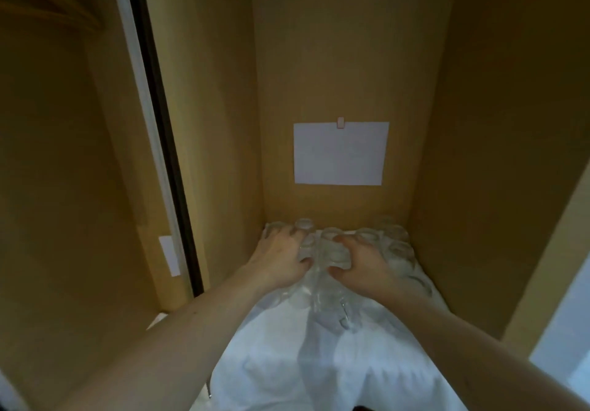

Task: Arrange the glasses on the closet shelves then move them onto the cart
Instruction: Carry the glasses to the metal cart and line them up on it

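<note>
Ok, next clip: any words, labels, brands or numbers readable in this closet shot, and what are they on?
None can be read.
White sheet of paper on the closet's back wall: looks blank, any print too faint to tell.
Small white tag by the door edge: no legible text.
Glasses: no visible marks.

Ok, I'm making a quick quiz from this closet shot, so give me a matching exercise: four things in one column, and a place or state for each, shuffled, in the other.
Things:
1. sheet of paper
2. white cloth
3. left hand
4. right hand

Places or states:
A. spread over the shelf under the glasses
B. clipped to the closet's back wall
C. fingers curled over a glass in the middle of the group
D. on the glasses at the left of the group

Pairs: 1-B, 2-A, 3-D, 4-C
</note>
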A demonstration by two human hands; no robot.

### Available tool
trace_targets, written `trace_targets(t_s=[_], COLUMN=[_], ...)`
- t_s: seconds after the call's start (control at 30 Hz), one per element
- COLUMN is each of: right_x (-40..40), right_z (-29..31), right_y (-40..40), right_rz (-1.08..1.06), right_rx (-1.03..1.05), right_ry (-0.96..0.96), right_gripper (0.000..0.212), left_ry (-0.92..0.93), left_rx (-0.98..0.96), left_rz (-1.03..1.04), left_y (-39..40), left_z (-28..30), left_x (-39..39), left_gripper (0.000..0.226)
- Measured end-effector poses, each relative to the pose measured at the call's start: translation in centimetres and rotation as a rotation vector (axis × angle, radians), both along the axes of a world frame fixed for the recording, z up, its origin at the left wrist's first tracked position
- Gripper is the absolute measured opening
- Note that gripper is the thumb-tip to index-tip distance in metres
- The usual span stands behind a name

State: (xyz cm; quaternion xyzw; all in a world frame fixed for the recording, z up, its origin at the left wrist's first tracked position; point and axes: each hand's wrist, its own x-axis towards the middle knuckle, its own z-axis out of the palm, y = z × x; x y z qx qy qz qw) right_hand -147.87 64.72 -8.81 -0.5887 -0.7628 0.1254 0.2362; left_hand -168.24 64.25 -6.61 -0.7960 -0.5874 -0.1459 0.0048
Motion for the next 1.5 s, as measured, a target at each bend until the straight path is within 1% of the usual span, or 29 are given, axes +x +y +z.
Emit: trace_targets(t_s=[0.13,0.27,0.37,0.5,0.57,0.63,0.77,0.87,0.93,1.0,1.13,1.3,1.4,1.43,1.47,1.5], right_x=[0.0,1.3,2.3,3.6,4.1,4.7,5.9,7.1,8.1,8.8,10.2,11.3,11.5,11.6,11.7,11.8], right_z=[-0.4,-0.4,-0.2,-0.5,-0.4,-0.5,-0.8,-0.6,-0.8,-0.9,-1.7,-3.2,-3.9,-4.1,-4.3,-4.6], right_y=[-0.1,0.5,1.6,5.0,6.5,8.3,13.2,17.0,19.7,21.5,25.5,29.9,32.0,32.6,33.1,33.5], right_rz=[-0.076,-0.142,-0.185,-0.22,-0.231,-0.247,-0.28,-0.287,-0.295,-0.315,-0.328,-0.353,-0.338,-0.34,-0.337,-0.329], right_rx=[-0.033,-0.042,-0.048,-0.034,-0.042,-0.05,-0.052,-0.112,-0.171,-0.223,-0.266,-0.354,-0.414,-0.429,-0.447,-0.469], right_ry=[-0.036,-0.088,-0.092,-0.06,-0.07,-0.06,-0.02,-0.013,-0.034,-0.054,-0.081,-0.156,-0.237,-0.256,-0.274,-0.29], right_gripper=[0.07,0.062,0.069,0.07,0.063,0.059,0.06,0.064,0.07,0.071,0.059,0.06,0.042,0.039,0.042,0.049], left_ry=[-0.079,-0.114,-0.16,-0.147,-0.124,-0.108,-0.138,-0.104,-0.09,-0.081,-0.039,-0.015,-0.007,-0.002,0.0,0.0], left_rx=[-0.003,-0.029,-0.07,-0.053,-0.046,-0.059,-0.108,-0.128,-0.132,-0.137,-0.16,-0.181,-0.187,-0.181,-0.178,-0.178], left_rz=[-0.078,-0.149,-0.16,-0.19,-0.193,-0.192,-0.169,-0.162,-0.172,-0.182,-0.19,-0.178,-0.186,-0.19,-0.193,-0.196], left_y=[2.0,4.1,5.8,8.7,10.1,11.9,16.5,19.9,22.1,23.3,26.5,29.6,31.2,31.5,31.9,32.1], left_z=[-0.6,-1.3,-1.8,-1.9,-1.9,-1.9,-1.7,-1.5,-1.9,-2.3,-3.4,-4.6,-5.3,-5.6,-5.8,-6.0], left_x=[0.1,1.5,3.1,4.9,5.6,6.0,6.7,7.7,8.7,9.3,11.0,12.4,12.9,13.0,13.0,12.9], left_gripper=[0.064,0.061,0.057,0.054,0.053,0.055,0.064,0.066,0.064,0.064,0.063,0.06,0.062,0.061,0.06,0.06])
